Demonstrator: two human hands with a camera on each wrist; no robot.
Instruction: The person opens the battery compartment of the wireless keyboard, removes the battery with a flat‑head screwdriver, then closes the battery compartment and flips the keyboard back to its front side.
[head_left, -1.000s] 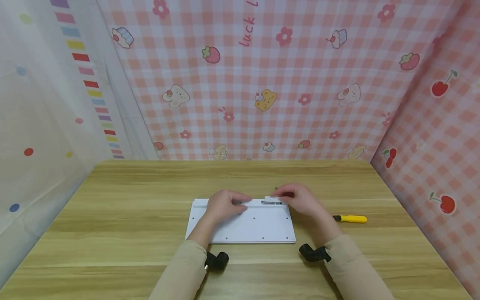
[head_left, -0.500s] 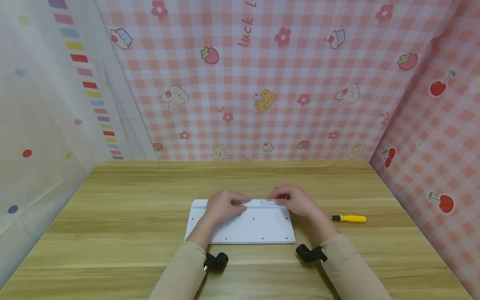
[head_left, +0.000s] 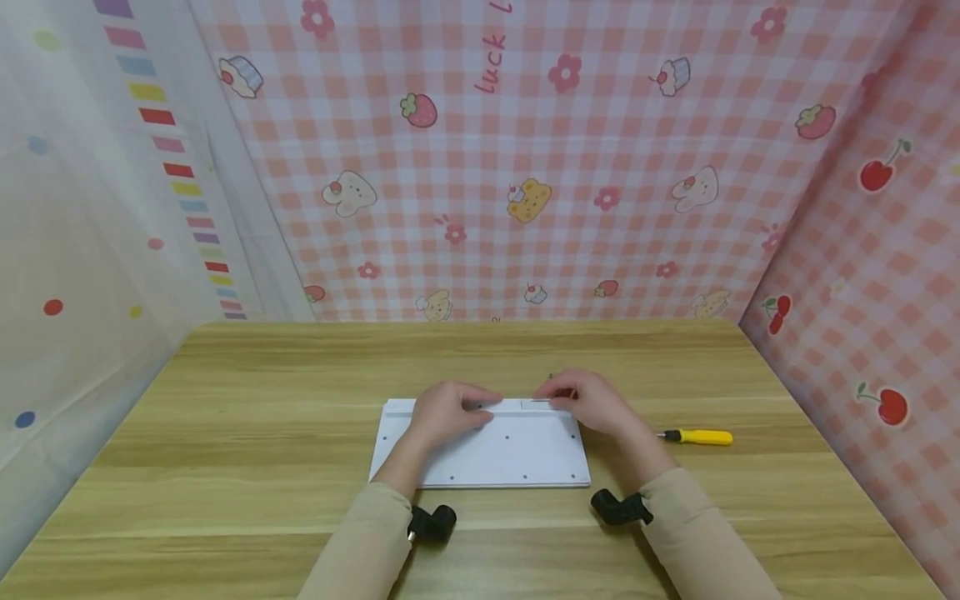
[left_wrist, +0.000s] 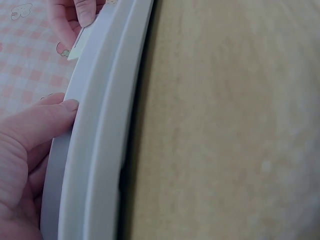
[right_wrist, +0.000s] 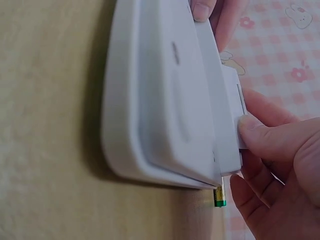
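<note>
A white keyboard (head_left: 510, 458) lies face down on the table, small dark screw holes dotting its back. My left hand (head_left: 444, 414) grips its raised far edge, thumb on the near side and fingers behind. Further right along that edge, my right hand (head_left: 596, 404) pinches a thin white battery cover (right_wrist: 233, 92) between thumb and fingers. The cover lies over the battery slot, with a thin dark gap still showing along it in the head view. A green-and-gold battery (right_wrist: 220, 196) shows beyond the keyboard's end in the right wrist view.
A screwdriver with a yellow handle (head_left: 707, 437) lies on the wooden table (head_left: 262, 433) right of the keyboard, its tip partly hidden by the right forearm. Pink checked cloth (head_left: 465, 167) hangs behind the table. Black wrist cameras sit at both cuffs.
My right hand has shifted slightly left and lowered the battery cover over the slot, so the dark opening is now mostly covered. The left hand stays in place on the keyboard.
</note>
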